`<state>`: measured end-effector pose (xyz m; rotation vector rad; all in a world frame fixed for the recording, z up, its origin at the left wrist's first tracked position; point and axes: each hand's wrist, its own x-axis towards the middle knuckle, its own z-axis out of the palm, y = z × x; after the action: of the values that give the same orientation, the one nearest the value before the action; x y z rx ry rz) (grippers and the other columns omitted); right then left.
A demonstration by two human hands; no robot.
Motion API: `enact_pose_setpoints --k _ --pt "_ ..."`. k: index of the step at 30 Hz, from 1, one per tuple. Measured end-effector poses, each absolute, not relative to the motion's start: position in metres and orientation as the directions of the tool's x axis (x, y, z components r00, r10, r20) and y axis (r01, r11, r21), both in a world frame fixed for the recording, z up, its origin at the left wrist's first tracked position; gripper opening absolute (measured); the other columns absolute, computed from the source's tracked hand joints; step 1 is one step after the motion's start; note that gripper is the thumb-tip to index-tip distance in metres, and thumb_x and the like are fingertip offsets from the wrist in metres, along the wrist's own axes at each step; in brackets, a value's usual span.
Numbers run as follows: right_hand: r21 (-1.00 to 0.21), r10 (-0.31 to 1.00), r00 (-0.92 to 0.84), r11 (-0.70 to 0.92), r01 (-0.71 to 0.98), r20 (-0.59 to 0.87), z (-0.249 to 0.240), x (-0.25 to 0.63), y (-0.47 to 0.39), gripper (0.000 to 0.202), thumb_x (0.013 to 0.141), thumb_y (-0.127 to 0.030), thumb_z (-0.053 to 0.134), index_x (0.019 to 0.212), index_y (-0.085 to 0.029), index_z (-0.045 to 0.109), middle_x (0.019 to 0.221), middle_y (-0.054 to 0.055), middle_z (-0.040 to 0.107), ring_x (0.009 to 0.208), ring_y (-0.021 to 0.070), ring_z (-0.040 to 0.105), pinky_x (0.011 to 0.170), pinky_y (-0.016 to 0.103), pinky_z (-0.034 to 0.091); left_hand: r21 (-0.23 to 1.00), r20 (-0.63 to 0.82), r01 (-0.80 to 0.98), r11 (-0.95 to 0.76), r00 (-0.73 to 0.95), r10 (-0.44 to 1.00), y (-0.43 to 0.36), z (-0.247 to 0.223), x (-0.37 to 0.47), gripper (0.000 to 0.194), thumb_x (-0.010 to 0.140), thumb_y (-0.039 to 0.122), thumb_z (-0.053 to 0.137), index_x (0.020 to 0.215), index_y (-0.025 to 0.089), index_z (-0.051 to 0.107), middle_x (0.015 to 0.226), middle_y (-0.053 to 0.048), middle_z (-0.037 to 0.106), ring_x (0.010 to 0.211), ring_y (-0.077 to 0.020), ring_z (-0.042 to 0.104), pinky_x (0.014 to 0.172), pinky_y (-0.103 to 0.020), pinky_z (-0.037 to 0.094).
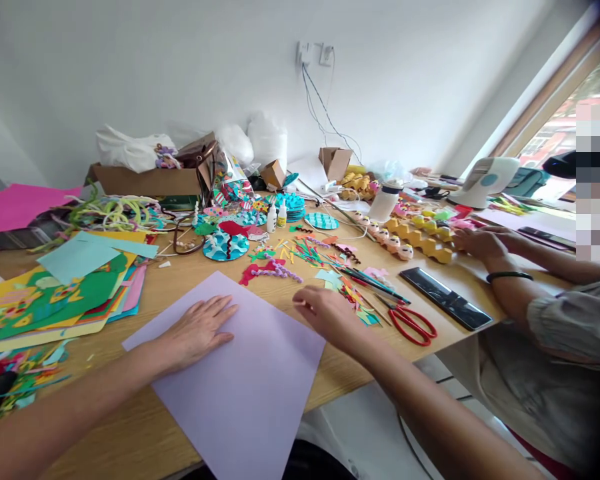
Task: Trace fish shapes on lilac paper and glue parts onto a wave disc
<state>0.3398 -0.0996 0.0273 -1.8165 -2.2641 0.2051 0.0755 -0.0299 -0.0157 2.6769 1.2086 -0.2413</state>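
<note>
A sheet of light purple paper lies turned cornerwise on the table, its near corner reaching past the front edge. My left hand rests flat on its left part, fingers spread. Over the sheet's right edge is my right hand, fingers loosely bent, with nothing visible in them. Red-handled scissors lie right of that hand, beside several dark pens. Beyond the sheet are a red paper cutout with a purple twisted strip and a blue-and-white decorated disc.
Stacked coloured paper and paper scraps lie at left. Glue bottles stand mid-table. At right are a black phone, yellow egg-carton strips and another person's hands. A cardboard box stands against the wall.
</note>
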Motion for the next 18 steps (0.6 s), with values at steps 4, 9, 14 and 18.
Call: enact_pose_setpoints --k 4,9,14,18 --pt "-0.082 0.996 -0.084 0.085 0.993 0.016 0.027 0.351 -0.041 0.026 0.086 -0.02 0.041 0.097 -0.021 0.065 0.1 0.007 0.067 0.093 0.0187 0.06 0.07 0.025 0.041 0.059 -0.213 0.73 -0.681 0.676 0.706 -0.031 -0.02 0.07 0.055 0.09 0.045 0.035 0.14 0.023 0.03 0.149 -0.009 0.022 0.136 -0.0264 0.021 0.109 -0.047 0.02" --pt "-0.013 0.999 0.005 -0.006 1.0 -0.043 0.014 0.354 -0.004 0.026 0.081 -0.022 0.046 0.097 -0.016 0.066 0.103 0.012 0.067 0.093 0.0238 0.061 0.067 0.027 0.042 0.025 -0.17 0.724 -0.69 0.683 0.71 -0.023 -0.029 0.054 0.055 0.089 0.049 0.034 0.139 0.025 0.032 0.148 -0.008 0.026 0.135 -0.0262 0.025 0.108 -0.048 0.024" --pt "0.027 0.998 0.019 -0.017 0.999 -0.064 0.007 0.355 0.0 0.027 0.083 -0.028 0.045 0.095 -0.017 0.066 0.103 0.011 0.067 0.096 0.0224 0.061 0.071 0.026 0.043 -0.025 -0.086 0.696 -0.718 0.714 0.695 -0.01 -0.038 0.041 0.056 0.088 0.055 0.03 0.137 0.027 0.035 0.145 -0.006 0.033 0.132 -0.0257 0.032 0.105 -0.046 0.03" --pt "0.042 0.996 0.039 -0.036 0.998 -0.077 0.006 0.357 0.003 0.029 0.084 -0.029 0.043 0.095 -0.017 0.066 0.102 0.011 0.067 0.094 0.0219 0.062 0.069 0.026 0.043 -0.047 -0.012 0.667 -0.744 0.744 0.668 -0.006 -0.042 0.037 0.058 0.087 0.058 0.027 0.135 0.027 0.039 0.142 -0.006 0.038 0.129 -0.0251 0.038 0.103 -0.044 0.034"
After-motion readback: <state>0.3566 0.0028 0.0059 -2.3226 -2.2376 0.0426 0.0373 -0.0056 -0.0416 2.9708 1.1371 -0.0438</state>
